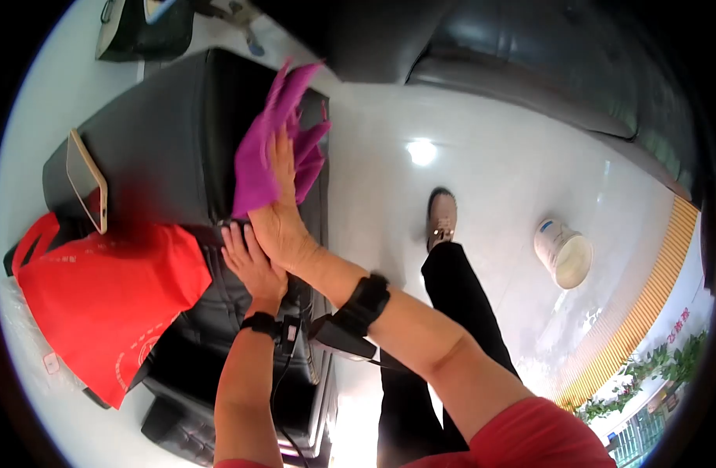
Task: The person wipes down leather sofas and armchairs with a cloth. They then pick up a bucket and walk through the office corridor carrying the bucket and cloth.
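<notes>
A purple cloth [256, 168] bunches around the fingers of my right hand [284, 222], over the edge of the black leather seat [159, 132]. Its loose folds stick up past my fingertips, and part of the hand is hidden by the fabric. My left hand [252, 265] lies flat on the black leather just below, fingers spread and holding nothing. It is close beside my right wrist. To the left of it lies a red bag [116, 288] with pale print. A tablet or large phone [87, 179] with a gold edge rests on the leather above the bag.
A white bucket [564, 253] stands on the shiny pale floor to the right. Another black leather sofa [522, 70] runs along the top. A dark bag [143, 31] is at the top left. Green plants [646, 378] grow near a slatted yellow strip [631, 312].
</notes>
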Action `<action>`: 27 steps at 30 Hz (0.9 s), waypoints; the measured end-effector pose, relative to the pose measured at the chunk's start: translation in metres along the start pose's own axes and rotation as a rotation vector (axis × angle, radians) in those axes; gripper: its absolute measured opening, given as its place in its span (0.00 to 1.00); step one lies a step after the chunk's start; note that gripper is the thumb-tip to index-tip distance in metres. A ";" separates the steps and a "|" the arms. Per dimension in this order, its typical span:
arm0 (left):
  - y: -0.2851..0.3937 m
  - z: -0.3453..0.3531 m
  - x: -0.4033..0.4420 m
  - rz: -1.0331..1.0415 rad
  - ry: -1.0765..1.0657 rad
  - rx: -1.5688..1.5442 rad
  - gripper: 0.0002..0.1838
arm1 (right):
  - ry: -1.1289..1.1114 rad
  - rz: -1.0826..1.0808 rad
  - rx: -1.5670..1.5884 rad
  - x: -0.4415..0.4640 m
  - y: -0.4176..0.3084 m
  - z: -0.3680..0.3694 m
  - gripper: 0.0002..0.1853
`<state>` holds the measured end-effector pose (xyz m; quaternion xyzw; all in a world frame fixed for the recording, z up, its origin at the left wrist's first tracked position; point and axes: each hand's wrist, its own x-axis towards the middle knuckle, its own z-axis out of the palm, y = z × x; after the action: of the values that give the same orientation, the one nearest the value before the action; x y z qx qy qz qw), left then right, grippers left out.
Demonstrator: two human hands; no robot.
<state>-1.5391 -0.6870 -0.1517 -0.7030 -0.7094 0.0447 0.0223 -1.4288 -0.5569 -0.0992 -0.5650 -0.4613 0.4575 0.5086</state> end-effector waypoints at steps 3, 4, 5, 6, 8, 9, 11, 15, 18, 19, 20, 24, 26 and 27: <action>0.008 -0.014 0.007 0.033 0.074 -0.139 0.32 | 0.059 0.101 0.313 0.014 0.059 0.004 0.29; 0.010 -0.017 0.006 0.023 0.031 -0.131 0.32 | -0.023 0.318 0.404 0.025 0.062 -0.010 0.29; 0.011 -0.023 0.006 0.014 -0.014 -0.121 0.32 | -0.107 0.674 0.345 0.042 0.065 -0.024 0.26; 0.012 -0.028 0.009 0.005 -0.050 -0.113 0.33 | 0.060 0.788 0.146 0.040 0.086 -0.016 0.21; 0.014 -0.037 0.011 -0.014 -0.128 -0.099 0.33 | -0.056 1.183 0.879 0.049 0.094 -0.049 0.18; 0.017 -0.040 0.012 -0.042 -0.167 -0.103 0.33 | -0.124 1.107 1.102 0.054 0.089 -0.069 0.15; 0.024 -0.047 0.014 -0.087 -0.231 -0.129 0.33 | -0.265 0.936 1.535 0.058 0.079 -0.102 0.11; 0.026 -0.068 0.025 -0.087 -0.403 -0.137 0.34 | -0.012 0.910 1.629 0.122 0.045 -0.122 0.09; 0.016 -0.078 0.027 -0.037 -0.484 -0.126 0.36 | -0.060 0.764 1.627 0.159 0.096 -0.108 0.10; 0.017 -0.082 0.028 -0.041 -0.526 -0.129 0.37 | -0.075 0.713 1.719 0.165 0.073 -0.107 0.10; 0.019 -0.084 0.034 -0.038 -0.561 -0.135 0.37 | -0.091 0.635 1.950 0.165 0.049 -0.105 0.12; 0.014 -0.082 0.038 -0.085 -0.681 -0.171 0.42 | 0.069 0.933 1.682 0.170 -0.051 -0.139 0.15; 0.017 -0.095 0.053 -0.108 -0.814 -0.071 0.45 | 0.051 0.938 1.522 0.175 -0.091 -0.159 0.16; 0.019 -0.100 0.057 -0.121 -0.892 -0.021 0.47 | -0.056 0.956 1.494 0.178 -0.104 -0.170 0.18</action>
<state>-1.5116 -0.6269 -0.0557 -0.5727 -0.6898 0.3346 -0.2901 -1.2394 -0.4013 0.0065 -0.2063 0.2307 0.8164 0.4875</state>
